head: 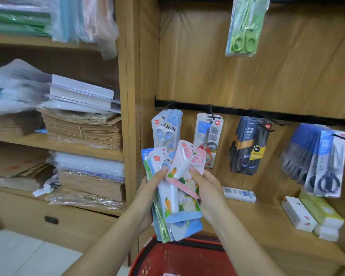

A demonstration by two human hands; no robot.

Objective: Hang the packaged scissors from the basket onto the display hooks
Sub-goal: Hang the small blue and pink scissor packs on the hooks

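My left hand (147, 194) grips a fanned stack of packaged scissors (172, 212), blue and green cards with a white pair on top. My right hand (206, 193) pinches one pink pack (184, 166), tilted, at its lower right, lifted off the stack. Both hands are above the red basket (179, 257) at the bottom edge. On the black rail (237, 110) a blue pack (166, 129) hangs from the leftmost hook, right behind the pink pack. Further right hang a red-handled pack (207, 136), dark packs (247, 144) and blue-grey packs (319, 162).
A green pack (245, 26) hangs from a higher hook. White and yellow boxes (311, 214) lie on the shelf ledge at right. Left of the wooden upright (135, 96), shelves hold brown envelopes (84, 128) and plastic-wrapped paper.
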